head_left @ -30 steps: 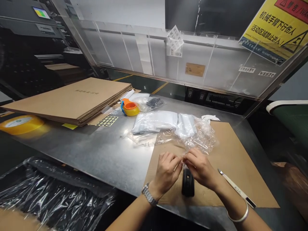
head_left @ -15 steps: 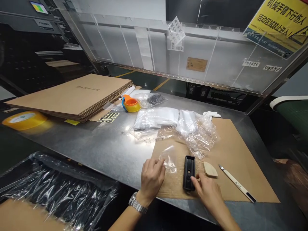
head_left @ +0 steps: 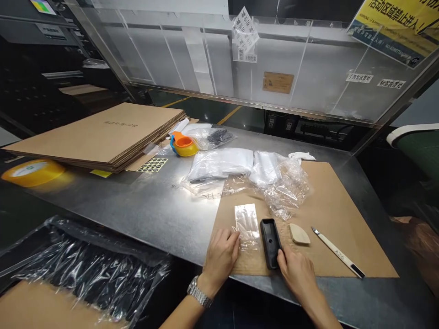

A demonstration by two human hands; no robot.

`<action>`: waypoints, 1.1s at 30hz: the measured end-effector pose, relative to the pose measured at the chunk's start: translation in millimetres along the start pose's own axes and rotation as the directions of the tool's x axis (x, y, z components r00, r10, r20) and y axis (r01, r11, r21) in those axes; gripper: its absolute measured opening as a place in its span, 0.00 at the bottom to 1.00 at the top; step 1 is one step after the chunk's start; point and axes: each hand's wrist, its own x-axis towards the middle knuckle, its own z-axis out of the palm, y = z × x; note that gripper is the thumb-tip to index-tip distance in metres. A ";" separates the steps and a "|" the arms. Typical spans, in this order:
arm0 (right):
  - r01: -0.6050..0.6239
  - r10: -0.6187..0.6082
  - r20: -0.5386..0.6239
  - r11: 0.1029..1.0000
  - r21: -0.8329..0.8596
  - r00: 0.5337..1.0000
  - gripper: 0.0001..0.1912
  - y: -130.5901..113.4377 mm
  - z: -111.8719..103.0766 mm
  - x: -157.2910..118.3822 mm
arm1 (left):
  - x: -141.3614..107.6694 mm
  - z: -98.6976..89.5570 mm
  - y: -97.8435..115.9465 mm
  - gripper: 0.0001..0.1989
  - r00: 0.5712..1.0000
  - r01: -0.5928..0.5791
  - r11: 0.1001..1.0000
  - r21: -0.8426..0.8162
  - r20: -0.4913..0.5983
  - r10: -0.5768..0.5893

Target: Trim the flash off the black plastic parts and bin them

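Note:
My left hand (head_left: 221, 254), a watch on its wrist, is closed with thumb and forefinger pinched on the edge of a small clear plastic bag (head_left: 247, 224). The bag lies over the cardboard sheet (head_left: 338, 205). To its right, my right hand (head_left: 297, 269) grips the near right side of a black rectangular tray-like part (head_left: 270, 244) with a small hole in its floor. Beyond that hand sits a tan wedge-shaped block (head_left: 299, 234). A pale-handled craft knife (head_left: 338, 252) marked A26 lies farther right on the cardboard.
Clear bags with white contents (head_left: 222, 164) lie behind the hands. A tape roll in a dispenser (head_left: 184, 145), a sticker sheet (head_left: 152, 165), stacked cardboard (head_left: 99, 132) and another yellow tape roll (head_left: 32, 172) are to the left. A plastic-lined bin (head_left: 99, 269) stands below the table's front edge.
The small bag now lies flatter and straighter beside the black part. The black part has turned slightly, its far end tipping left, with my right hand on its near right side.

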 end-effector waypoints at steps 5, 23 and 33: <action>0.162 -0.174 0.044 0.964 0.209 0.984 0.19 5.7 -7.6 -23.8 | 0.9 0.4 -1.1 0.10 0.998 0.045 0.994 -0.096 0.042 -0.041; 0.205 -0.190 -0.092 0.959 0.197 0.977 0.17 3.0 35.2 -30.7 | -6.8 -3.9 18.9 0.10 0.994 -0.047 0.992 -0.116 0.090 0.058; 0.143 -0.161 0.020 0.919 0.367 0.987 0.20 -9.7 8.1 -11.8 | -11.8 -18.3 28.9 0.12 0.953 -0.299 0.954 0.021 -0.044 0.299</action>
